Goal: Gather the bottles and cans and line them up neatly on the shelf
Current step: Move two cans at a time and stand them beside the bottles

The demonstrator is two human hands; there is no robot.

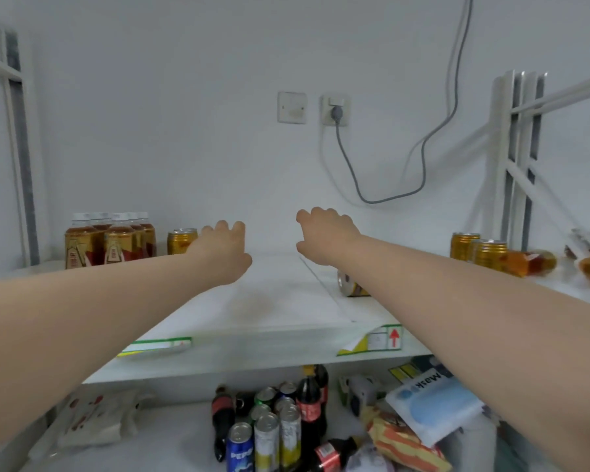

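Both arms reach out over the white shelf. My left hand hovers with fingers apart, just right of a gold can and holding nothing. My right hand is also spread and empty above the shelf's middle. Several tea bottles with white caps stand grouped at the back left. Two gold cans stand at the right, beside a tea bottle lying on its side. Another can lies tipped over under my right forearm, partly hidden.
On the lower level stand cola bottles, a Pepsi can and several other cans, with snack bags and a mask pack to the right. A grey cable hangs from a wall socket. White shelf uprights flank both sides.
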